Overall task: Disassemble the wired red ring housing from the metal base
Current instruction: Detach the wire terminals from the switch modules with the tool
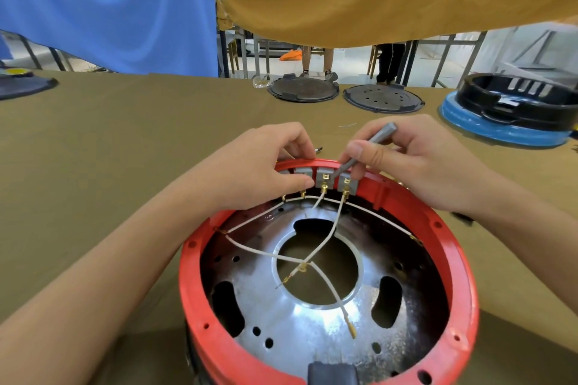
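A red ring housing (463, 262) lies on the table near me, around a shiny metal base (281, 316) with a round centre hole. White wires (325, 237) with brass terminals cross inside and run up to grey terminal blocks (323, 178) on the far rim. My left hand (266, 166) pinches the far rim at the terminal blocks. My right hand (406, 162) holds a grey screwdriver (369, 144), its tip at a terminal block screw.
Two dark round covers (303, 89) (383, 98) lie at the table's far edge. A black housing on a blue ring (513, 109) stands far right. Another dark part (22, 84) sits far left. Blue and ochre cloths hang above; people's legs show behind.
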The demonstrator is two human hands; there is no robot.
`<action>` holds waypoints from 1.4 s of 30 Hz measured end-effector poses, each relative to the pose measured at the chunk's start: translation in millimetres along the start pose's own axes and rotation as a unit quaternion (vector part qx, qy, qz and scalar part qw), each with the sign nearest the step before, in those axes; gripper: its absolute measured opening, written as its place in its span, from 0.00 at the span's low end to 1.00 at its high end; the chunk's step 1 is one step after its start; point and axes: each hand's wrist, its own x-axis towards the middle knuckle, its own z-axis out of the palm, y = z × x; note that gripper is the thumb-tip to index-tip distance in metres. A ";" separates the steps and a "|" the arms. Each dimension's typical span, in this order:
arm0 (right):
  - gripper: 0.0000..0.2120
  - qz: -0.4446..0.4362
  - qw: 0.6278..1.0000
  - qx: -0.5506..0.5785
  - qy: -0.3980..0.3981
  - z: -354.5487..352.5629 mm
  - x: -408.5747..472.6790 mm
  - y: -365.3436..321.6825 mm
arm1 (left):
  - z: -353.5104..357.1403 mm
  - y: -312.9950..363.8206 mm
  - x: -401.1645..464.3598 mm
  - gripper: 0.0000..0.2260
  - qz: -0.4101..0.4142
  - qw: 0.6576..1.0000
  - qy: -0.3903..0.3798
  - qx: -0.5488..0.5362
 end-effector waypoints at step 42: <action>0.20 -0.031 0.995 -0.044 0.086 12.9 -5.4 2.3 | 28.7 43.8 -3.7 0.06 -0.062 0.978 0.095 0.173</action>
